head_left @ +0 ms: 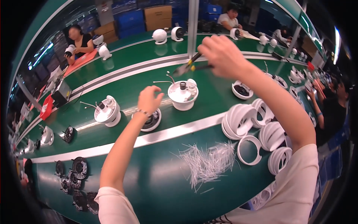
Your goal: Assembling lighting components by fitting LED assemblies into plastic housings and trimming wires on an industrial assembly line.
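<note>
My right hand (223, 56) is raised above the belt, wrapped round a pair of pliers (184, 68) with black and yellow handles. The pliers' jaws point down and left, over a white rounded camera-like housing (182, 103). Out of that housing stick thin wires with small connectors, and inside it sit a black cylinder and a clear part. My left hand (150, 100) hovers just left of the housing, fingers loosely bent and thumb apart, with nothing visible in it. Beneath it, a white ring with a black inside (152, 120) is partly hidden by my wrist.
Another wired housing (107, 112) stands to the left. On my near bench are a pile of clear thin strips (207, 162), stacked white rings (238, 121) and several black round parts (79, 167). A metal post (192, 28) rises beyond. Other people work across and to the right.
</note>
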The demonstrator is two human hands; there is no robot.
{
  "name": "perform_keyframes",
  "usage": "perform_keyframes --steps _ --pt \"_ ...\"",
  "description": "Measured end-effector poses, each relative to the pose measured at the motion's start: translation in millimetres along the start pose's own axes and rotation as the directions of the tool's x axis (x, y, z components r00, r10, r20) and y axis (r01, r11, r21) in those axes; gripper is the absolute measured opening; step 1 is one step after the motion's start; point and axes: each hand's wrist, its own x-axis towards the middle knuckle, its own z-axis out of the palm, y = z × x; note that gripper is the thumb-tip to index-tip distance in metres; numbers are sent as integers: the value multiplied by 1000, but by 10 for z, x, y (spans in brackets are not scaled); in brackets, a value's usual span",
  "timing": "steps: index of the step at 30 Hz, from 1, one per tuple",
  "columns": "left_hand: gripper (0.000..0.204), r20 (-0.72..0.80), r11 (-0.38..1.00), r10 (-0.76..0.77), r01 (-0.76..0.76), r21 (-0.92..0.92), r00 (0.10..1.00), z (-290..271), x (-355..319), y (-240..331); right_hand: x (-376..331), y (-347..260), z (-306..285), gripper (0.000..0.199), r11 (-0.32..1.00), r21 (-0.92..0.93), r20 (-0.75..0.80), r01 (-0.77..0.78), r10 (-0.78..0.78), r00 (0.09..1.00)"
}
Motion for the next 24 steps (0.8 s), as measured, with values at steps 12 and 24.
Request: perform_keyframes --steps 12,24 --pt "15 145 981 -77 48 188 986 655 574 46 139 299 1552 34 950 220 383 220 -292 876" --pt "14 138 972 -110 77 221 984 639 657 88 134 195 1600 18 979 164 548 123 -194 813"
